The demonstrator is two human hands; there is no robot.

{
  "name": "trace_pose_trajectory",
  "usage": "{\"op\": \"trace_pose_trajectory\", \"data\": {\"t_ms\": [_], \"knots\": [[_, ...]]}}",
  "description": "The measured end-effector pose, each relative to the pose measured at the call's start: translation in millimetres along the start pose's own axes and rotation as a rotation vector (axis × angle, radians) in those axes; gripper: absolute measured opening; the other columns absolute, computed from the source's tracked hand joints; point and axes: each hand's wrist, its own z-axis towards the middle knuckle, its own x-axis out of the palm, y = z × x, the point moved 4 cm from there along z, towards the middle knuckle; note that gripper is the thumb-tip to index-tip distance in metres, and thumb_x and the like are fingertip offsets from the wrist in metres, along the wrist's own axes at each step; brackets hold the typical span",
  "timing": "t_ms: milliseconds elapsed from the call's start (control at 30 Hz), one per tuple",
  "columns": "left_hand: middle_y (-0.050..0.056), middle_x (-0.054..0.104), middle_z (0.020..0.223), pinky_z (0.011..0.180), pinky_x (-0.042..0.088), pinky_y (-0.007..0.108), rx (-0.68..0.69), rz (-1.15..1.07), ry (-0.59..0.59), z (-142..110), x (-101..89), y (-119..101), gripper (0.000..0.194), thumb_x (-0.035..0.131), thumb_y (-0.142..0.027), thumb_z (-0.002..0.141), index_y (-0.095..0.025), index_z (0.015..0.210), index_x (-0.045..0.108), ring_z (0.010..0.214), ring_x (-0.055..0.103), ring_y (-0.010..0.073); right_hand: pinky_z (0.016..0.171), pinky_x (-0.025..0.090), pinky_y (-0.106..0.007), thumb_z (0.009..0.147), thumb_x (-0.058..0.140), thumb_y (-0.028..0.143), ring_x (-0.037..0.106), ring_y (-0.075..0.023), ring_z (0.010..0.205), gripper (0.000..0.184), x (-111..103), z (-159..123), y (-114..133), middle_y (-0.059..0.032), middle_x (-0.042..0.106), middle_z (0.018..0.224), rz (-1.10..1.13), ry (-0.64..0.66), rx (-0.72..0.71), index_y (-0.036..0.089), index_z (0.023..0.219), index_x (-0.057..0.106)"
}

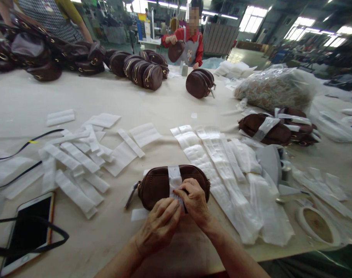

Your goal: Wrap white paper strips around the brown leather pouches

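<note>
A small brown leather bag (157,185) lies on the table in front of me with a white foam strip (174,178) wrapped over its middle. My left hand (158,226) and my right hand (194,200) meet at the bag's near side, fingers curled and pinching the end of the strip. Several loose white strips (77,158) lie scattered to the left. Longer white foam sheets (222,170) spread out to the right.
A phone (29,227) with a black cord lies at the near left. Wrapped brown bags (276,129) sit at the right, with tape rolls (317,226) nearer. Rows of brown bags (143,71) line the far side, where two other people stand.
</note>
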Motion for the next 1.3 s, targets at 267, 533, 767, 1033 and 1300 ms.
{"op": "trace_pose_trajectory", "data": {"t_ms": [267,533,767,1033,1300], "knots": [[0.015,0.064,0.113,0.098,0.043,0.039,0.035,0.127,0.062,1.9,13.1,-3.7,0.035,0.035,-0.004,0.088,-0.005,0.114,0.058,0.118,0.051,0.0235,0.069,0.046,-0.028,0.081,0.065,0.019,0.057,-0.0160,0.075,0.013,-2.5,1.3,-1.3,-0.0025,0.061,0.077,0.044,0.004,0.034,0.019,0.068,0.062],[0.014,0.063,0.115,0.103,0.036,0.040,0.033,0.104,0.053,3.6,12.7,-5.6,0.034,0.034,-0.002,0.088,-0.004,0.109,0.061,0.122,0.048,0.0258,0.065,0.045,-0.025,0.079,0.067,0.020,0.056,-0.0140,0.069,0.016,-4.1,2.7,-3.1,-0.0011,0.059,0.073,0.088,-0.054,0.093,0.018,0.065,0.059],[0.015,0.064,0.114,0.100,0.033,0.042,0.043,0.123,0.049,3.3,12.8,-5.7,0.032,0.035,-0.002,0.089,-0.003,0.109,0.060,0.120,0.050,0.0271,0.063,0.044,-0.025,0.082,0.064,0.025,0.054,-0.0134,0.068,0.021,-3.6,4.2,-1.5,-0.0005,0.055,0.071,0.048,-0.116,0.102,0.019,0.063,0.057],[0.014,0.065,0.113,0.098,0.030,0.042,0.002,0.136,0.005,1.4,12.7,-7.7,0.029,0.038,-0.004,0.089,-0.006,0.110,0.059,0.118,0.053,0.0257,0.060,0.043,-0.024,0.084,0.061,0.030,0.054,-0.0128,0.066,0.023,0.3,6.5,0.7,-0.0004,0.056,0.071,0.012,-0.119,0.112,0.019,0.064,0.058],[0.013,0.066,0.112,0.101,0.028,0.043,-0.030,0.124,-0.007,-1.6,16.3,-6.5,0.028,0.044,-0.005,0.086,-0.007,0.110,0.059,0.117,0.054,0.0261,0.064,0.048,-0.025,0.088,0.056,0.032,0.056,-0.0129,0.069,0.015,-80.9,-16.1,-0.1,-0.0030,0.061,0.083,-0.017,-0.357,-0.025,0.019,0.087,0.062]]}}
